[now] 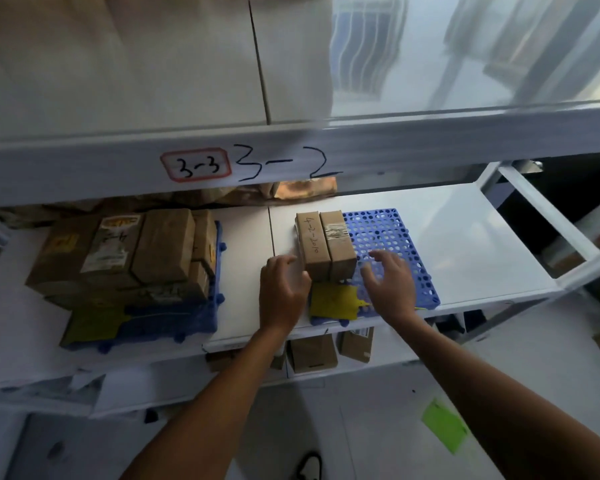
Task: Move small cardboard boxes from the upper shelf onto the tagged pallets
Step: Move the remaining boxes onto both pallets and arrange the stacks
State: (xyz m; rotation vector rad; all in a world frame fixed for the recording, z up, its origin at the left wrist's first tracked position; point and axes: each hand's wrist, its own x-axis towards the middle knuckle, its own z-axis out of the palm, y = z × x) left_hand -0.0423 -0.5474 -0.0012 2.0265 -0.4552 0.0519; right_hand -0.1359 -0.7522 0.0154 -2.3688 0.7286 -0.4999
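Two boxes (326, 245) lie side by side on the left edge of your right pallet (392, 258).
Their long axes run front to back. Your left hand (283, 292) and right hand (390, 282) flank them, fingers loosely spread, grasping nothing. One yellow tag (333, 301) lies in front; a second pallet (174, 318) carries stacked boxes.

Both bare forearms are reaching forward, side by side. The left hand (283, 292) is hanging loosely curled. The right hand (390, 284) is spreading relaxed fingers, palm down.
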